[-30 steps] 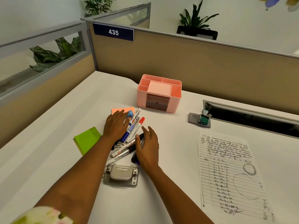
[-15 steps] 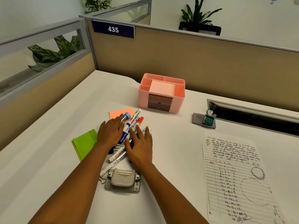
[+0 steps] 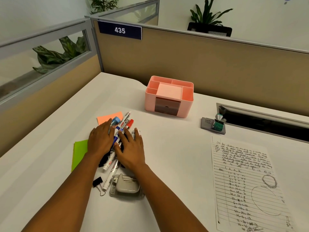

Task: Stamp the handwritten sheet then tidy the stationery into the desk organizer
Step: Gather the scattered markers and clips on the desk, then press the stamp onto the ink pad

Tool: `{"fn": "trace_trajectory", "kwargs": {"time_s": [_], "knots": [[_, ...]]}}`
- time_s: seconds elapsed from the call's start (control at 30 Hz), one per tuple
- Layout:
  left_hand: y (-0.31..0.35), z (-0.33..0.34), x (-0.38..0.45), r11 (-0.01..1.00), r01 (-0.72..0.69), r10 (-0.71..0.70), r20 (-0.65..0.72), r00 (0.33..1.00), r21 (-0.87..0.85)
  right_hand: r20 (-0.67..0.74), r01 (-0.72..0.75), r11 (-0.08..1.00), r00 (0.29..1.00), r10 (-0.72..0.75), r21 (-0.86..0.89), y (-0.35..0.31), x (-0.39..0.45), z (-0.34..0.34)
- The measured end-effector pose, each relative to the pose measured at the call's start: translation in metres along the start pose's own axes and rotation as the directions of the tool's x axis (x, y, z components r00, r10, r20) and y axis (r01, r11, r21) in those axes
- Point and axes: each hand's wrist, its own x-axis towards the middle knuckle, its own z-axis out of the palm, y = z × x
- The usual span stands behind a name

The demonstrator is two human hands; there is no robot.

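Observation:
A pile of markers (image 3: pixel 127 120) lies left of centre on the white desk (image 3: pixel 175 156). My left hand (image 3: pixel 100 141) rests palm down on its left side, fingers reaching a blue-capped pen (image 3: pixel 115 121). My right hand (image 3: pixel 132 148) lies flat over the pile's right side, fingers spread, touching the markers without a closed grip. The pink desk organizer (image 3: pixel 150 101) stands behind the pile, its top compartments showing nothing inside. The handwritten sheet (image 3: pixel 242 181) lies at the right. A green stamp (image 3: pixel 218 124) sits on a grey ink pad (image 3: pixel 206 123) beyond the sheet.
Green sticky notes (image 3: pixel 79 153) lie left of my left wrist, and an orange note (image 3: pixel 107 118) sits behind the markers. A black binder clip (image 3: pixel 97 181) and a grey hole punch (image 3: pixel 127 185) lie between my forearms. A cable slot (image 3: pixel 267 121) and partition walls border the desk.
My hands have closed in on each other over the markers. The right hand slid left and forward onto the pile, bunching the pens between both hands.

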Motion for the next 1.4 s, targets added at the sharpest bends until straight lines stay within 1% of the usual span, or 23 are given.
{"fn": "trace_trajectory", "kwargs": {"time_s": [0.07, 0.2, 0.27, 0.37, 0.43, 0.57, 0.7, 0.8, 0.9, 1.0, 1.13, 1.23, 1.3, 1.4], "knots": [[0.000, 0.000, -0.001, 1.000, -0.009, 0.009, -0.014, 1.000, -0.021, -0.010, -0.028, 0.998, 1.000, 0.029, 0.058, 0.002, -0.001, -0.007], [0.001, 0.002, -0.008, 0.999, -0.010, 0.009, -0.023, 1.000, -0.044, -0.115, -0.087, 0.968, 0.986, 0.117, 0.237, 0.007, -0.026, -0.030], [0.003, 0.004, -0.012, 1.000, 0.002, -0.003, -0.012, 1.000, -0.027, -0.104, -0.122, 0.942, 0.981, 0.161, 0.313, 0.010, -0.049, -0.040], [0.007, 0.004, -0.018, 1.000, 0.006, -0.007, -0.031, 0.999, -0.023, -0.041, -0.189, 0.887, 0.973, 0.228, 0.421, 0.015, -0.084, -0.043], [0.009, 0.004, -0.024, 0.999, -0.001, -0.001, -0.052, 0.999, -0.035, -0.039, -0.172, 0.893, 0.978, 0.206, 0.415, 0.014, -0.102, -0.036], [0.012, 0.005, -0.029, 0.998, -0.011, 0.008, -0.054, 0.999, -0.056, -0.090, -0.091, 0.939, 0.988, 0.128, 0.332, 0.007, -0.116, -0.014], [0.015, 0.004, -0.030, 0.997, -0.008, 0.003, -0.059, 0.998, -0.079, -0.131, -0.092, 0.939, 0.981, 0.142, 0.332, -0.004, -0.109, -0.004], [0.016, 0.003, -0.030, 0.996, -0.007, 0.002, -0.053, 0.999, -0.083, -0.110, -0.075, 0.938, 0.987, 0.118, 0.339, -0.012, -0.102, -0.005], [0.019, 0.001, -0.029, 0.996, -0.013, 0.009, -0.054, 0.998, -0.089, -0.052, -0.070, 0.940, 0.994, 0.093, 0.334, -0.014, -0.095, -0.006], [0.021, 0.001, -0.030, 0.996, -0.014, 0.009, -0.055, 0.998, -0.093, -0.054, -0.073, 0.940, 0.994, 0.096, 0.334, -0.010, -0.094, -0.010], [0.025, 0.003, -0.033, 0.996, -0.033, 0.027, -0.080, 0.996, -0.078, -0.118, -0.085, 0.928, 0.984, 0.136, 0.363, 0.002, -0.096, -0.025], [0.030, 0.001, -0.034, 0.993, -0.094, 0.083, -0.142, 0.986, -0.067, -0.212, -0.089, 0.941, 0.963, 0.165, 0.325, 0.017, -0.097, -0.043], [0.035, 0.001, -0.034, 0.987, -0.144, 0.132, -0.165, 0.977, -0.064, -0.274, -0.114, 0.947, 0.941, 0.200, 0.300, 0.031, -0.098, -0.055], [0.046, 0.003, -0.036, 0.984, -0.154, 0.138, -0.167, 0.976, -0.089, -0.362, -0.153, 0.939, 0.894, 0.264, 0.308, 0.053, -0.100, -0.075]]}}
